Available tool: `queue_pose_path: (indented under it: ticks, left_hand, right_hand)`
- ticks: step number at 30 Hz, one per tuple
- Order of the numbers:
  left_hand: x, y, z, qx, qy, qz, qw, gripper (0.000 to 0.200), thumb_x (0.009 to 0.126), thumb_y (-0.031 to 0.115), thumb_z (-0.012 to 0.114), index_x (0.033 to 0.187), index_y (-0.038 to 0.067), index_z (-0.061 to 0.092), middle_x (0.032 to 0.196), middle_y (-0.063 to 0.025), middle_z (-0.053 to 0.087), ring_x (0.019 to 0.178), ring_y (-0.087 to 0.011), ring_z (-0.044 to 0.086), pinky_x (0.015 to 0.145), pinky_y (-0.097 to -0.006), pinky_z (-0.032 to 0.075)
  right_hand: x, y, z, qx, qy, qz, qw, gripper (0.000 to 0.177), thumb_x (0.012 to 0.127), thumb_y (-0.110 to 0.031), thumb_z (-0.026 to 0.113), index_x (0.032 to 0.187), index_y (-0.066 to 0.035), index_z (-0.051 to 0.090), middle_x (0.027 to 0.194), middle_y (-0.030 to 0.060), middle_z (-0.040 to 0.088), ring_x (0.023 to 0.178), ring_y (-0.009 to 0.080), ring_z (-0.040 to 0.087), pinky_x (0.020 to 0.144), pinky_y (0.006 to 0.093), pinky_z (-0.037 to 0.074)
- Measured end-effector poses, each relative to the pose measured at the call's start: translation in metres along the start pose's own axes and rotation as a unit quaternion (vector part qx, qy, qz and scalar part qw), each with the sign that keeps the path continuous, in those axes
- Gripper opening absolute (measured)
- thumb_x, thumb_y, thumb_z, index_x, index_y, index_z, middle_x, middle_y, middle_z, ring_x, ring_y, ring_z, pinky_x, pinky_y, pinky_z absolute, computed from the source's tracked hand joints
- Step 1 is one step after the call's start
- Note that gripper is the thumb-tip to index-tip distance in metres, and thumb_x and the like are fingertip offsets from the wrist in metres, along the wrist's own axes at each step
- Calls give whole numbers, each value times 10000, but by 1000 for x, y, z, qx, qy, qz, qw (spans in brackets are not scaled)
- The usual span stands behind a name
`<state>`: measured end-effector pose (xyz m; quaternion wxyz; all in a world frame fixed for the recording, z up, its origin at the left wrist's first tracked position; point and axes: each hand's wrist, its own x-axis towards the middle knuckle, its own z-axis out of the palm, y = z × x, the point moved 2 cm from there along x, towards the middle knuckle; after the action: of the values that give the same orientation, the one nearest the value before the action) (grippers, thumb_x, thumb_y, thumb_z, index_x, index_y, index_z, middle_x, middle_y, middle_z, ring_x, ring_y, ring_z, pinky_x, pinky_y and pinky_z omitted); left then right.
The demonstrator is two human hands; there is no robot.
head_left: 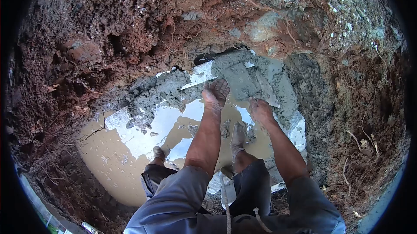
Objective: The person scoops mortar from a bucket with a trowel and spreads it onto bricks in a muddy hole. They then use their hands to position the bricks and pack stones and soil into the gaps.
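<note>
A flat slab smeared with grey mud (242, 82) lies at the far side of the pit, against the bank. My left hand (216, 93) is at its left edge, palm turned up and fingers stretched out side by side. At the slab's near edge, my right hand (261, 110) has its fingers curled in on the muddy rim. Thick grey mortar-like mud (163, 87) is heaped left of my left hand, partly covering a pale flat strip (200, 74).
Muddy water (104, 158) fills the pit floor, reflecting sky. My feet (238, 138) stand in it. A steep reddish earth bank (143, 30) with roots rises ahead and around. Wet grey mud (309, 82) lines the right side. A cord (226, 208) hangs from my waist.
</note>
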<state>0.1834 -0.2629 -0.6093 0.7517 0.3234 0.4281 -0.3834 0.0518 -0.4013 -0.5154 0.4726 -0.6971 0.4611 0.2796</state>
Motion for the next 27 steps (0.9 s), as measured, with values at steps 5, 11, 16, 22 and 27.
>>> queue_pose_path:
  ticks: [5,11,16,22,27]
  left_hand:
    - [-62,35,-36,240,104,23,965,586,991,472,329,1378,34,375,1352,-172,489,1209,-325,501,1010,-494,357]
    - [-176,116,-100,492,166,190,833,568,902,407,459,1310,19,538,1329,-192,546,1209,-303,508,1021,-360,371]
    - [-317,172,-88,422,250,230,840,533,911,345,563,1267,-51,540,1139,-164,639,1060,-265,591,980,-357,428]
    - [-440,223,-60,457,120,191,861,444,921,369,577,1202,26,602,1044,-64,652,983,-177,598,853,-338,471]
    - [-476,274,-94,470,61,248,845,371,944,295,578,1117,-29,628,981,-74,657,923,-173,613,848,-314,503]
  right_hand:
    - [-54,52,26,171,-10,64,983,515,978,-433,444,789,28,576,584,127,569,465,222,585,509,340,495]
    - [-158,36,-3,28,-15,63,997,412,920,-372,542,868,33,600,650,154,628,501,241,621,548,381,507]
    - [-199,39,-44,-95,30,-49,994,373,847,-225,634,1108,30,559,723,99,623,521,190,596,496,336,479]
    - [-261,-24,-88,-56,55,26,997,476,812,-139,653,1251,-12,519,673,77,578,470,175,545,432,327,459]
    - [-312,-65,-73,62,106,43,991,491,820,-127,640,1275,-18,492,639,57,538,448,175,516,400,323,435]
